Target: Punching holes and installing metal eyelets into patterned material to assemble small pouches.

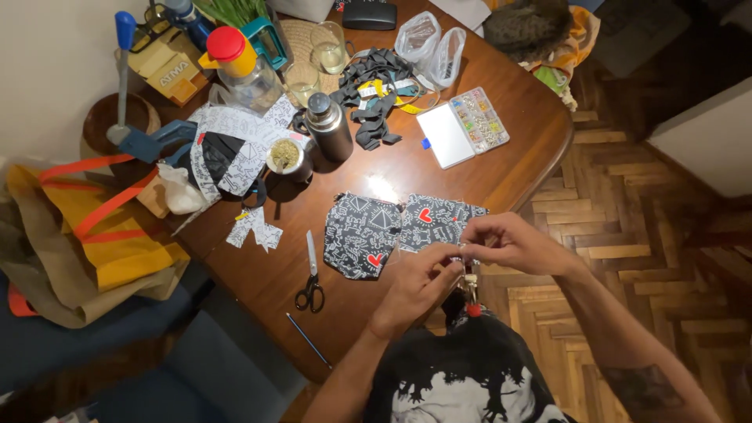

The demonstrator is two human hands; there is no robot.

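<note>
Two black-and-white printed fabric pieces (368,231) with small red hearts lie side by side on the brown wooden table (501,168). My left hand (415,286) and my right hand (505,241) meet just below the right piece, fingertips pinched together on a thin strip or thread. Exactly what they pinch is too small to tell. Beneath the hands hangs a small metal clasp with a red bead (470,299). Black-handled scissors (312,278) lie to the left of my left hand.
A pencil (308,340) lies near the table's front edge. Farther back stand a steel flask (329,125), a cup of herbs (285,157), an open bead box (464,125), black straps (374,90), fabric scraps (254,229) and plastic bags (431,43). Orange bags (102,227) sit left.
</note>
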